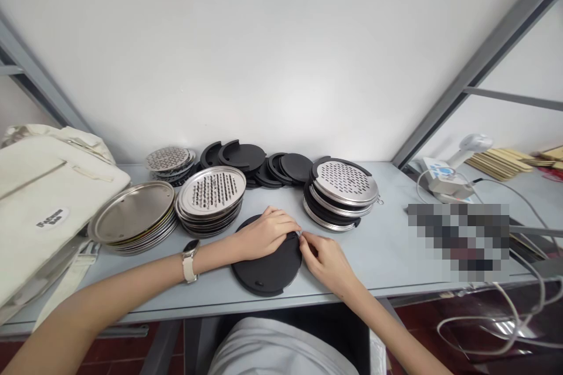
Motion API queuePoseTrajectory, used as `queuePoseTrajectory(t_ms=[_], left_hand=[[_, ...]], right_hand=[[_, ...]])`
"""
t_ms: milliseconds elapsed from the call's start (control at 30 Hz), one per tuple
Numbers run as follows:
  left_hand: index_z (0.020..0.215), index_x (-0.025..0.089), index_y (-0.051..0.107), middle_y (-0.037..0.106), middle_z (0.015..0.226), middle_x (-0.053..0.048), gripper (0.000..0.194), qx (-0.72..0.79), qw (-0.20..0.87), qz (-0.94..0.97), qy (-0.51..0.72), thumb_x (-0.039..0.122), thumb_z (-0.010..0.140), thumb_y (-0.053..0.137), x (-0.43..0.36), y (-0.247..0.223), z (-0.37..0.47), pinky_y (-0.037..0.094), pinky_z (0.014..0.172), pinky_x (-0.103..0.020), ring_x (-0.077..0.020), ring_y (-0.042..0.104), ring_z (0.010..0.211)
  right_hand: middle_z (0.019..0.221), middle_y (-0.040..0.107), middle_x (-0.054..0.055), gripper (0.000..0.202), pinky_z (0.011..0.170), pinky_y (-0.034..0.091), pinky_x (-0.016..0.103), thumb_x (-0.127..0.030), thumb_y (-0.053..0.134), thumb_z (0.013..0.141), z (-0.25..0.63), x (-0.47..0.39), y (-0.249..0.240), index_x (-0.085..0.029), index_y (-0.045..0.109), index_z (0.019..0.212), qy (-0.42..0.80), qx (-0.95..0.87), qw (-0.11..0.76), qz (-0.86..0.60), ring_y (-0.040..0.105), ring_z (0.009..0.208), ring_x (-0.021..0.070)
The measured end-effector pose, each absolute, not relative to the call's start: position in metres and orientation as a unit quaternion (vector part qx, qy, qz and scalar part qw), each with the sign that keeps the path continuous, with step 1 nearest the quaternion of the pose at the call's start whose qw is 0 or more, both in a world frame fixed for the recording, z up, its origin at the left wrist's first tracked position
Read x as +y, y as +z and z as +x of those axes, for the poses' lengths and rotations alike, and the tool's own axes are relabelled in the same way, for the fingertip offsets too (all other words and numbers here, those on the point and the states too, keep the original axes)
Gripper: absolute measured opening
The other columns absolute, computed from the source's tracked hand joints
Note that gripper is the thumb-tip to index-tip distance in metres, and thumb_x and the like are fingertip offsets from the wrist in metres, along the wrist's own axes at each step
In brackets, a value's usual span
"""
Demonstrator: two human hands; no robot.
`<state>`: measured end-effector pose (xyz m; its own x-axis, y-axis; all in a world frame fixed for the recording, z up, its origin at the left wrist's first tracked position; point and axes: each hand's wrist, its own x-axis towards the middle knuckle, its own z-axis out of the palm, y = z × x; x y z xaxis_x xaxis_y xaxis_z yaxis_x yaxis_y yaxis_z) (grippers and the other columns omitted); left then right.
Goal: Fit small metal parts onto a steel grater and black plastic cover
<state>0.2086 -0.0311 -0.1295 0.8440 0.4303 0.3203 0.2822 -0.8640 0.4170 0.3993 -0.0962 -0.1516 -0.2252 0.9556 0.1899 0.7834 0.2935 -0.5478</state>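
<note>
A round black plate (pixel 268 274), with a thin metal edge showing at its lower right, lies flat near the table's front edge. Across its upper part rests my left hand (pixel 266 233), fingers together and closed over the right rim. My right hand (pixel 323 259) pinches at that same rim, where a tiny shiny bit shows between the fingertips; its kind is too small to tell. Just behind my right hand stands a stack of metal grater discs in black holders (pixel 345 181), with a small ring at its right side. Behind my left hand are stacked silver grater discs (pixel 214 190).
Plain metal discs (pixel 134 214) are piled at left, beside a cream bag (pixel 53 187). Smaller grater discs (pixel 168 160) and black holders (pixel 246 156) sit along the wall. At right are a white device (pixel 446 179), loose cables (pixel 519 316) and a blurred-out patch.
</note>
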Motion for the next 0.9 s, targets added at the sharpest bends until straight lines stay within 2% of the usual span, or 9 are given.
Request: queuePoseTrajectory(t_ms=[200,633,900], left_hand=[[0.113,0.019,0.059,0.065,0.111,-0.005,0.033,0.185,0.187,0.941,0.213,0.005,0.092,0.039,-0.0311,-0.1290,0.2081,0.033,0.099,-0.035,-0.0193,0.055,0.106],[0.116,0.019,0.057,0.064,0.112,-0.006,0.034,0.187,0.183,0.943,0.205,0.005,0.092,0.037,-0.0322,-0.1272,0.2076,0.034,0.098,-0.036,-0.0201,0.054,0.107],[0.111,0.017,0.055,0.064,0.107,-0.007,0.022,0.187,0.158,0.949,0.199,0.015,0.095,0.040,-0.0363,-0.1245,0.2104,0.034,0.096,-0.035,-0.0195,0.056,0.102]], right_hand=[[0.057,0.047,-0.005,0.015,0.052,0.027,0.024,-0.027,0.035,0.094,0.3989,-0.0973,-0.1505,-0.023,0.039,0.080,0.184,-0.762,0.270,-0.560,0.044,0.048,0.0137],[0.057,0.046,-0.005,0.020,0.052,0.027,0.025,-0.031,0.034,0.096,0.3994,-0.0962,-0.1524,-0.023,0.036,0.078,0.183,-0.769,0.264,-0.552,0.045,0.048,0.0142],[0.057,0.050,-0.004,0.020,0.052,0.028,0.025,-0.029,0.036,0.095,0.3996,-0.0962,-0.1533,-0.023,0.040,0.076,0.172,-0.773,0.258,-0.553,0.047,0.048,0.0141]])
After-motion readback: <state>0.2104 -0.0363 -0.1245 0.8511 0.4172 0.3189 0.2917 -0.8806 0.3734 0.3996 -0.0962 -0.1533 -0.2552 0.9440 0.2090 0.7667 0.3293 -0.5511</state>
